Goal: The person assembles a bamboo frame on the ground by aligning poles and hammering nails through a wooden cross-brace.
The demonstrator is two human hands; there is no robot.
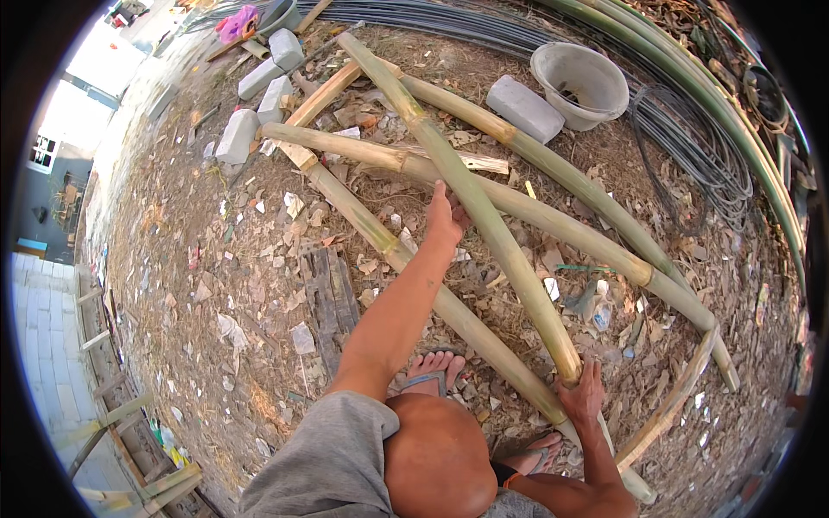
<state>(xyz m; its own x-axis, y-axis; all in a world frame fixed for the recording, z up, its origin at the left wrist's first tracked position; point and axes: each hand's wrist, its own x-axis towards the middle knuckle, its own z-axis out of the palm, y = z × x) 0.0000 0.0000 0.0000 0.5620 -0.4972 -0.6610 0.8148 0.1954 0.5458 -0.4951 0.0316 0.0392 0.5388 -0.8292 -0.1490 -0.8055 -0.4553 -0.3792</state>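
Note:
A pale green bamboo pole point(494, 233) slants across the middle, lying over other poles. My left hand point(446, 216) grips it from its left side near mid-length, thumb up and the fingers partly hidden behind it. At the pole's near end my right hand point(582, 397) is closed around the cut tip. Beneath it another bamboo pole point(561, 226) crosses toward the right. Farther back lies a third pole point(553, 162), and one more pole point(475, 332) runs below my left forearm to near my right foot.
Grey concrete blocks point(237, 138) sit at the far left, another block point(524, 108) beside a grey bucket point(580, 85). Coiled black rods point(691, 142) lie at the right. A split wooden strip point(669, 406) joins the poles at lower right. A weathered board point(328, 289) lies among leaves and rubble.

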